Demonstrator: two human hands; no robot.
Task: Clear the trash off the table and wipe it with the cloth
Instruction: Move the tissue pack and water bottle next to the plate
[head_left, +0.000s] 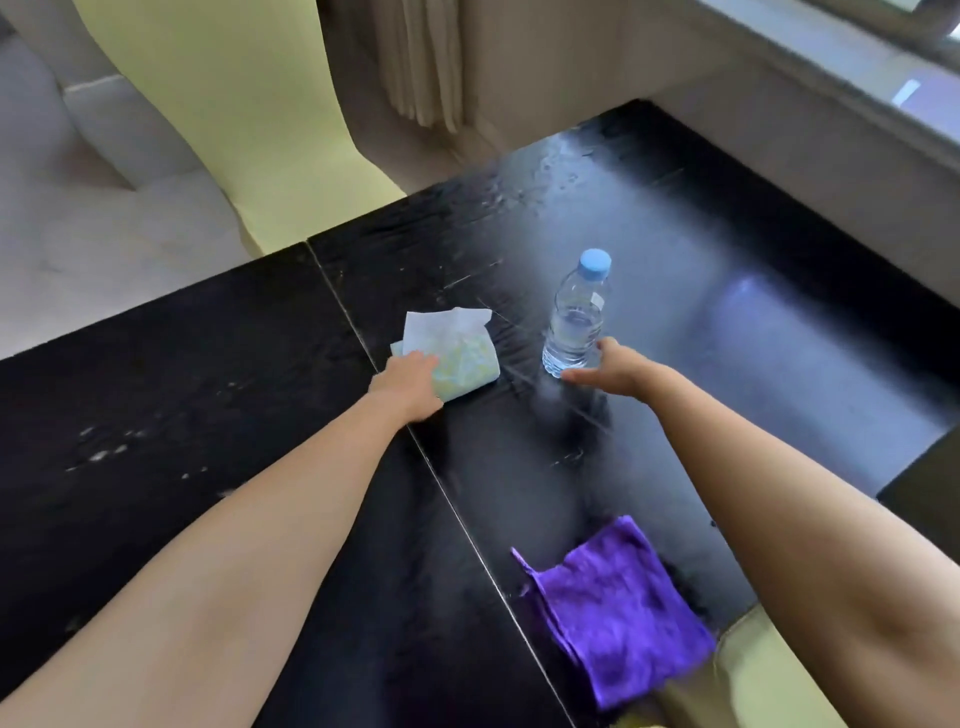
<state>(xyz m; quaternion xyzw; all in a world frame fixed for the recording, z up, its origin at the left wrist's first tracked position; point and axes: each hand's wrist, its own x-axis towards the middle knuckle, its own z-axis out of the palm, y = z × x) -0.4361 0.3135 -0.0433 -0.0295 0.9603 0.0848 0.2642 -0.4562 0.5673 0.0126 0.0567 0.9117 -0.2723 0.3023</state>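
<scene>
The left hand (410, 382) is lying on the near end of the tissue pack (457, 358), left of the bottle (575, 322); its fingers are covering that end, so whether they are gripping is unclear. The right hand (605, 370) is spreading open around the bottle's base, holding nothing. The purple cloth (618, 608) is lying on the black worktop (208, 364) nearer than the bottle, its near corner overhanging the edge.

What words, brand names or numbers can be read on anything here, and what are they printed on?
None can be read.
Water bottle: clear, with a small pale mark too blurred to read.
Tissue pack: only a green and blue pattern shows, no letters.
Purple cloth and black table: no print.
</scene>
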